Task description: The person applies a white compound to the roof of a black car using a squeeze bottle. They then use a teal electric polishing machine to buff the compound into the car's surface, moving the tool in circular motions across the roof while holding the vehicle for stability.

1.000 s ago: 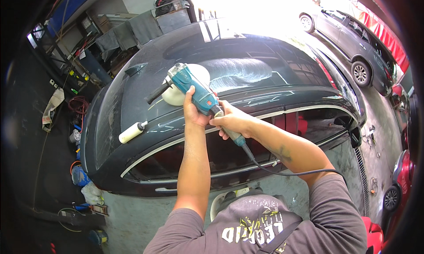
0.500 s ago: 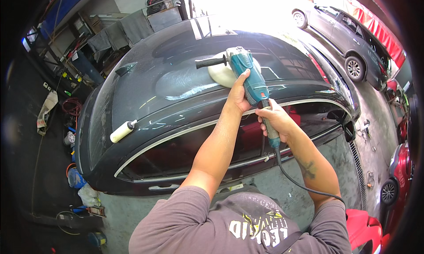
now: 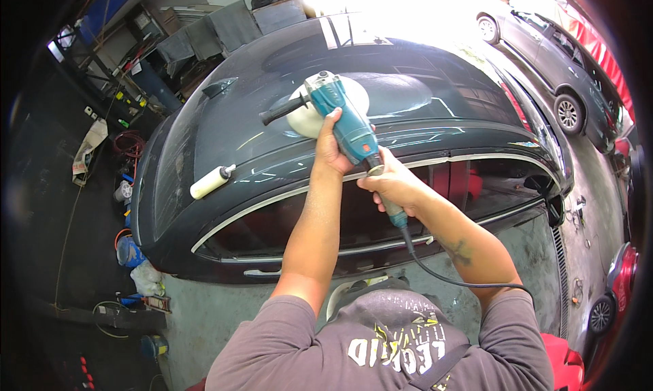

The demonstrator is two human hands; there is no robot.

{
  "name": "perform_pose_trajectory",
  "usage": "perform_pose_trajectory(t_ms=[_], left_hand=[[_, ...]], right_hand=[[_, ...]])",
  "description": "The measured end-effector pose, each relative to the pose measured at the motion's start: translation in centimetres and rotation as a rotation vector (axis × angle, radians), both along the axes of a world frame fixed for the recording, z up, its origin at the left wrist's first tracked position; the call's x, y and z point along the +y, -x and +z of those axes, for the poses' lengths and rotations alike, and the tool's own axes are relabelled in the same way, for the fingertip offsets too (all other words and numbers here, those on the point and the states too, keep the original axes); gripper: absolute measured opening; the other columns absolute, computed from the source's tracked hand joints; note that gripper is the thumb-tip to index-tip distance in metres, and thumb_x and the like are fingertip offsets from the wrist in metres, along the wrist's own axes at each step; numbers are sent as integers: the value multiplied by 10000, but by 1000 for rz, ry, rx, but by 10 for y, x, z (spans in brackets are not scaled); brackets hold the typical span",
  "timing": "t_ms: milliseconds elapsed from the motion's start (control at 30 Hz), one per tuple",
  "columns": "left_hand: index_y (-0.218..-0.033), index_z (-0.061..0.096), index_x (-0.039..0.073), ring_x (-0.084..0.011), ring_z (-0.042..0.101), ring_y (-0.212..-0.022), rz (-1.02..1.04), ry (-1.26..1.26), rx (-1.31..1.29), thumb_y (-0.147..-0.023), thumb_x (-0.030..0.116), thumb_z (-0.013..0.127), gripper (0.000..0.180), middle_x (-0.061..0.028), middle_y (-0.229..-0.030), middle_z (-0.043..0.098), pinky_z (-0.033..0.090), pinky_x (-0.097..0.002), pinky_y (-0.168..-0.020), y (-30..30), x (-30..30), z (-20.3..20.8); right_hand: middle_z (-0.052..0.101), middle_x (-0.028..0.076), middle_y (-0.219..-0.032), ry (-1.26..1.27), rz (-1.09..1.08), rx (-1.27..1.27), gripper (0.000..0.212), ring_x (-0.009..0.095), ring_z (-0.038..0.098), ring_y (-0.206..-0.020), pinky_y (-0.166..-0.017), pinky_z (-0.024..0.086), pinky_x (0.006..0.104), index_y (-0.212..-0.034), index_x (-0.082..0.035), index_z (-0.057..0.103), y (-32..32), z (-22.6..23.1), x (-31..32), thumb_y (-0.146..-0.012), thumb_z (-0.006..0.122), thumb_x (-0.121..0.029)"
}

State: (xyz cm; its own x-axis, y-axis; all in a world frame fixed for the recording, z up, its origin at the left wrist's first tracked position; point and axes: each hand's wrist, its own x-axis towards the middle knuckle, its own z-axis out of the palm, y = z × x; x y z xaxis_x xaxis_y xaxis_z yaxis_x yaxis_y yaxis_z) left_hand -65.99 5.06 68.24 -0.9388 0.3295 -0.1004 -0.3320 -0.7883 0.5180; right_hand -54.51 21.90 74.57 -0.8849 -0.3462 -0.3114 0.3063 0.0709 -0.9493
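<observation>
Both my hands are on a teal electric car polisher (image 3: 347, 122) with a black side handle. My left hand (image 3: 332, 146) is closed around the front of its body, thumb on top. The rear grip is wrapped by my right hand (image 3: 398, 187). Beneath the tool, a round white pad (image 3: 357, 98) rests on the dark car roof (image 3: 265, 91). A hazy smear (image 3: 408, 91) shows on the roof to the pad's right. Left of my hands, a cream squeeze bottle (image 3: 211, 182) with a dark cap lies on the roof edge.
The polisher's black cord (image 3: 449, 279) runs over my right forearm. A fin antenna (image 3: 219, 87) rises from the roof at left. A grey vehicle (image 3: 544, 57) stands at far right, a red car (image 3: 615, 289) at lower right. A blue container (image 3: 129, 251) sits on the floor at left.
The polisher, held in both hands, has moved left across the roof. The smear that lay left of the pad now shows to its right. The view has also shifted slightly.
</observation>
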Motion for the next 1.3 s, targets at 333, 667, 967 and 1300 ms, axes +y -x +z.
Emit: perform_pose_trajectory(t_ms=[333,667,967,1300], left_hand=[[-1379,599,-30,-379,719,-1162,33,-27,125,-957,584,725,756,-201,-1245,705,611,-589,-990,-18,-97,-26],[-1443,573,3,-400,731,-1136,17,47,214,-943,522,742,740,-212,-1283,690,647,-573,-935,-28,-92,-51],[-1387,615,-9,-394,745,-1137,-187,129,151,-933,459,780,673,-215,-1274,720,650,-567,-967,-16,-31,-47],[-1393,616,-17,-395,749,-1125,-327,218,172,-935,460,780,681,-212,-1265,726,654,-565,-945,3,54,-40]], right_hand=[[594,75,-780,-51,104,65,1033,165,596,-532,-468,518,339,-1699,-103,119,-2,-29,-83,-878,741,-19],[658,378,-1362,-259,51,255,1180,511,666,-1300,-1119,524,520,-1735,-88,-13,-19,-83,-84,-882,801,-139],[724,301,-1219,-50,-178,163,1042,406,757,-1048,-944,602,489,-1739,-143,72,-34,-98,-46,-989,769,-337],[552,61,-739,264,-400,-20,795,164,573,-486,-431,494,352,-1684,-151,265,-36,-100,12,-1074,587,-547]])
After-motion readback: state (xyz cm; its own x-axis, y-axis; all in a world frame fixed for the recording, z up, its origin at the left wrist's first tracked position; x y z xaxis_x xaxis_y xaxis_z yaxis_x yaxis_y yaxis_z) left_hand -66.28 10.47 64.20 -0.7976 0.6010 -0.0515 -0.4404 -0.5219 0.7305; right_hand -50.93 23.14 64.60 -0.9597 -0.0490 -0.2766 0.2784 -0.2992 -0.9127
